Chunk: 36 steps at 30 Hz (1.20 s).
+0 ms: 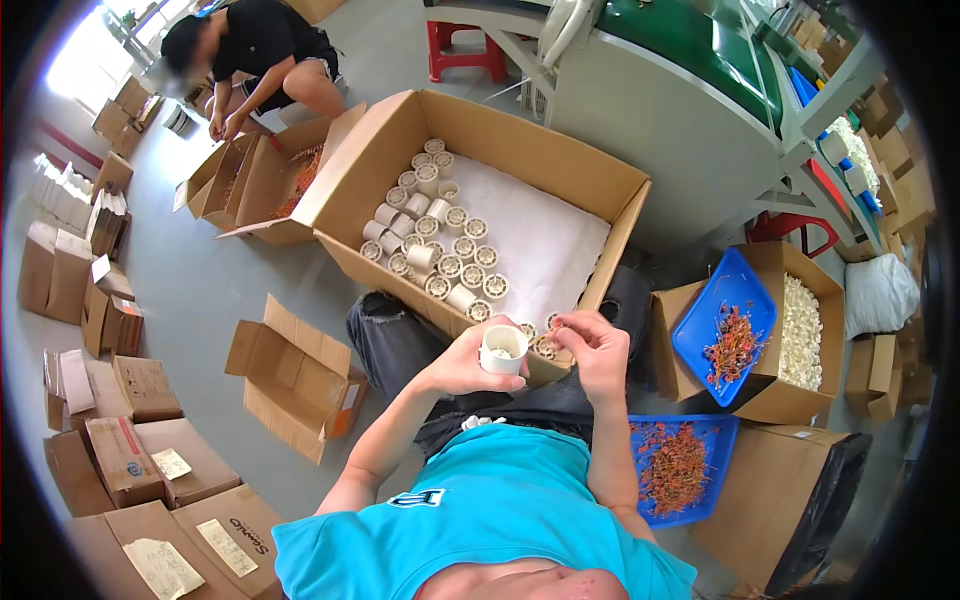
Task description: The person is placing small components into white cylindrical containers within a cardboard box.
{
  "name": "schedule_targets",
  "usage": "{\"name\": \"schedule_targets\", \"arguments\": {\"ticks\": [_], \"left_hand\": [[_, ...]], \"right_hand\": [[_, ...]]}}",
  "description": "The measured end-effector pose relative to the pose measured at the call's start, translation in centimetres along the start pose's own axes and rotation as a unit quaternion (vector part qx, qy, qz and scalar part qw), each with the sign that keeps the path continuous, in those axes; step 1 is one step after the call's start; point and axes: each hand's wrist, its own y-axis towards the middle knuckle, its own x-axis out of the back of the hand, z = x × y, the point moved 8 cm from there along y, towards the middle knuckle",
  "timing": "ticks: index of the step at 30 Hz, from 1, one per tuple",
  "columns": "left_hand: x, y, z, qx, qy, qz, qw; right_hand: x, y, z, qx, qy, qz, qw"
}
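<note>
L hand [465,358] grips a white cup [502,362], mouth up, sm. pale bits inside, by the near edge of the carton [560,150]. R hand [597,355] is just beside it, thumb & fingertips pinched tog.; can't tell what's btwn them. White cyls. [427,180] crowd the carton's L part. Blue tray [740,285] w/ red-orange bits [732,345] sits to R.
</note>
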Motion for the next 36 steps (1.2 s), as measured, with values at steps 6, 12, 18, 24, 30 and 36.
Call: {"name": "schedule_targets", "arguments": {"ticks": [6,12,18,24,30,36], "left_hand": [[0.0,-3.2,-5.2,-0.320,0.379,-0.213,0.842],[-0.1,-3.3,-3.6,-0.309,0.365,-0.273,0.835],[-1.2,-2.9,-4.2,-0.341,0.375,-0.290,0.812],[-1.7,-2.4,-4.0,-0.338,0.389,-0.276,0.811],[-1.3,-1.8,-3.5,-0.330,0.390,-0.256,0.821],[-1.0,-1.0,-3.1,-0.319,0.410,-0.210,0.828]], "right_hand": [[-1.6,-2.3,4.5,0.218,-0.360,-0.127,0.898],[-4.7,-6.1,10.0,0.344,-0.374,-0.078,0.858],[-5.6,-7.0,9.1,0.348,-0.387,-0.042,0.853],[-4.8,-6.5,8.0,0.327,-0.397,-0.055,0.856],[-5.3,-5.6,6.4,0.265,-0.400,-0.042,0.876],[-7.4,-3.7,4.4,0.260,-0.454,-0.015,0.852]]}}
